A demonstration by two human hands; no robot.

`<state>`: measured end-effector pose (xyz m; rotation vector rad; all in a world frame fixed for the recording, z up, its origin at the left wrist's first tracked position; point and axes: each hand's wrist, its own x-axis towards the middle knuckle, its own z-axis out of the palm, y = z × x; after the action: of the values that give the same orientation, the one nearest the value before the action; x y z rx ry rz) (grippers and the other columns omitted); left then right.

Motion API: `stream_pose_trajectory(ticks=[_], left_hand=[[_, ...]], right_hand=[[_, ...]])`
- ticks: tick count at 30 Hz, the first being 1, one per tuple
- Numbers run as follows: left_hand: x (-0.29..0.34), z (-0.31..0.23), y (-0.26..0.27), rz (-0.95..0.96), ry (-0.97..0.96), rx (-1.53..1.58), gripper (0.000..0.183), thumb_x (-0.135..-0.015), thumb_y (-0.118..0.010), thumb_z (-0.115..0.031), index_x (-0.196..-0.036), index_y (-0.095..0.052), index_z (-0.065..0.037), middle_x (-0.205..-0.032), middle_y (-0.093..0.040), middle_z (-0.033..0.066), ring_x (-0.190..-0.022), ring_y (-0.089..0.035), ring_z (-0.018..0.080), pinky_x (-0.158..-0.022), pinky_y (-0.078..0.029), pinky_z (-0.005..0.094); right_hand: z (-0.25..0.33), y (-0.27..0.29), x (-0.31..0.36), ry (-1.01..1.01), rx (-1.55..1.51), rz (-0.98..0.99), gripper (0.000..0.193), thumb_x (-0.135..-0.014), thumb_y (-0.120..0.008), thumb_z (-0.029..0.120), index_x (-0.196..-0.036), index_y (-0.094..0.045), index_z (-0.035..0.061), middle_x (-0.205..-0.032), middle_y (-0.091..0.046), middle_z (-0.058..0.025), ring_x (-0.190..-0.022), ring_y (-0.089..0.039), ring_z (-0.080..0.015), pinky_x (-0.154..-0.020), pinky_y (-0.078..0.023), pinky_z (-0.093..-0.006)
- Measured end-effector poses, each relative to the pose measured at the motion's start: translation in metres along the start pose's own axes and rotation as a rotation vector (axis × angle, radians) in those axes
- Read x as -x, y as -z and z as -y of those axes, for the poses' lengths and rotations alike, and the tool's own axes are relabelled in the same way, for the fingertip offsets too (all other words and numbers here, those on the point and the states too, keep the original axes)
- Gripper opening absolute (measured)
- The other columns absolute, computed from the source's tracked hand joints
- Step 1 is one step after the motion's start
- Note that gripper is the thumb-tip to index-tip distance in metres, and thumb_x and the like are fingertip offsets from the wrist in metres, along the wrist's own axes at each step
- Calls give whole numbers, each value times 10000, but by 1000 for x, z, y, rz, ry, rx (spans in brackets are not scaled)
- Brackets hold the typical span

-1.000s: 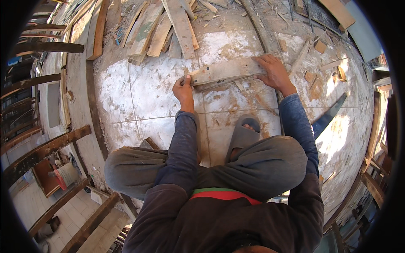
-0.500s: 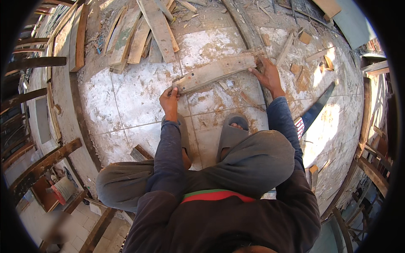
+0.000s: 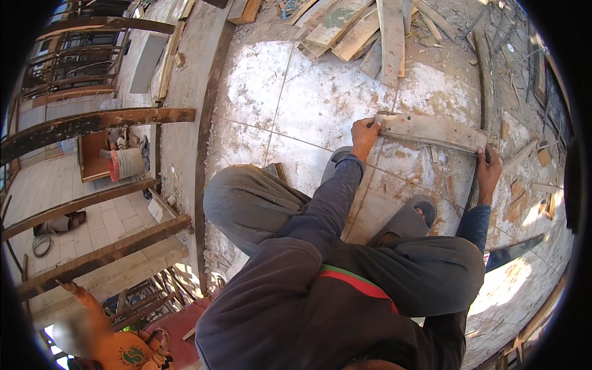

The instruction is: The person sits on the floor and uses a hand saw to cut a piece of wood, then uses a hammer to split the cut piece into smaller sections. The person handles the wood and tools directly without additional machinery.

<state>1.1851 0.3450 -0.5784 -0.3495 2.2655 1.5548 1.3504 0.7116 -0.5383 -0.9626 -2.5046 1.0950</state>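
Observation:
A short weathered wooden board (image 3: 435,130) with dark nail holes lies across in front of my feet, close above the tiled floor; whether it touches the tiles I cannot tell. My left hand (image 3: 365,138) is closed on its left end, thumb toward the top face. At the other end my right hand (image 3: 489,174) grips the corner with fingers and thumb. Under the board's near edge shows a second thin wooden edge. By my right knee lies a handsaw (image 3: 515,253), its handle hidden behind my leg.
Loose planks (image 3: 354,31) are piled beyond the board. A long dark beam (image 3: 485,80) runs along the floor at the right, among wood scraps. On the left, past a raised ledge (image 3: 209,92), stand dark timbers (image 3: 98,126) and a person in orange (image 3: 123,348).
My view has swung left, so the board and both hands appear farther right and the board slants down to the right. A person in orange has come into view. Both hands still hold the board.

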Motion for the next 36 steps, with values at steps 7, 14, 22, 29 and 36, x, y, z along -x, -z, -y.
stream_pose_trajectory(ticks=[7, 14, 22, 29, 36], left_hand=[[4, 5, -5, -90, 58, -36, 279, -821, -761, -197, -980, -745, 32, -838, -743, 160, -739, -708, 236, -686, -536, 358], [6, 12, -7, -147, -30, -115, 250, -815, -761, -192, -942, -753, 23, -770, -718, 157, -727, -693, 246, -669, -525, 380], [33, -47, -33, -22, -707, -734, 940, -715, -819, -321, -1456, -338, 1, -1485, -339, 239, -1400, -318, 400, -1126, -296, 525], [43, -101, -91, 360, -857, -1019, 1311, -544, -889, -568, -1534, -231, -16, -1534, -334, 218, -1443, -283, 395, -1164, -200, 605], [34, -102, -103, 468, -743, -1210, 1127, -585, -928, -327, -1484, -306, -54, -1307, -512, 134, -1244, -490, 344, -986, -420, 531]], right_hand=[[-19, -7, -18, 0, -61, 46, 444, -961, -629, 312, -1292, -626, 16, -1276, -633, -218, -1187, -613, -310, -1006, -467, -384], [-32, -11, -25, 101, 67, 44, 452, -961, -610, 305, -1298, -615, 3, -1282, -632, -215, -1208, -598, -328, -1022, -450, -387], [-34, -9, -24, 62, -11, 133, 509, -961, -633, 320, -1301, -588, -55, -1285, -630, -227, -1199, -605, -309, -1009, -455, -379], [18, -7, 12, 156, 139, -153, 553, -932, -660, 279, -1372, -492, -12, -1253, -570, -251, -1153, -557, -405, -991, -437, -449], [22, -4, 121, -7, -94, -141, 519, -882, -700, 200, -1335, -521, 20, -1227, -552, -244, -1139, -543, -419, -978, -441, -461]])
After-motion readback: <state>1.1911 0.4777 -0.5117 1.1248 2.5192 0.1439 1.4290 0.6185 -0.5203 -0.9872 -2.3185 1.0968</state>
